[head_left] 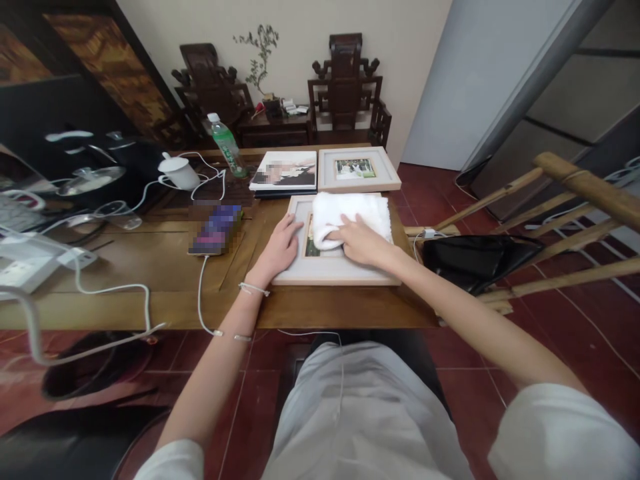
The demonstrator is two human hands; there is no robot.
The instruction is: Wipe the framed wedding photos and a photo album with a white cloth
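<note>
A wooden frame [335, 272] lies flat on the table [320, 308], its long axis running left to right, its near side roughly parallel with the table's front edge. Its rim is pale wood, smooth and square-cornered, around a light grey mat. A white cloth [373, 210], thick, fluffy and folded into a rough rectangle, covers much of its far right half and most of the inset picture [313, 248], leaving only a greenish strip to make out. The left hand [283, 245] is laid palm down on the frame's left side, fingers extended and close together. The right hand [367, 243] presses on the cloth; whether it grips any of it I cannot tell, as some fingertips are sunk in the folds. Beyond lie a second frame [385, 170] and a glossy photo panel [285, 172], partly pixelated; the phone [216, 230] is likewise blurred.
</note>
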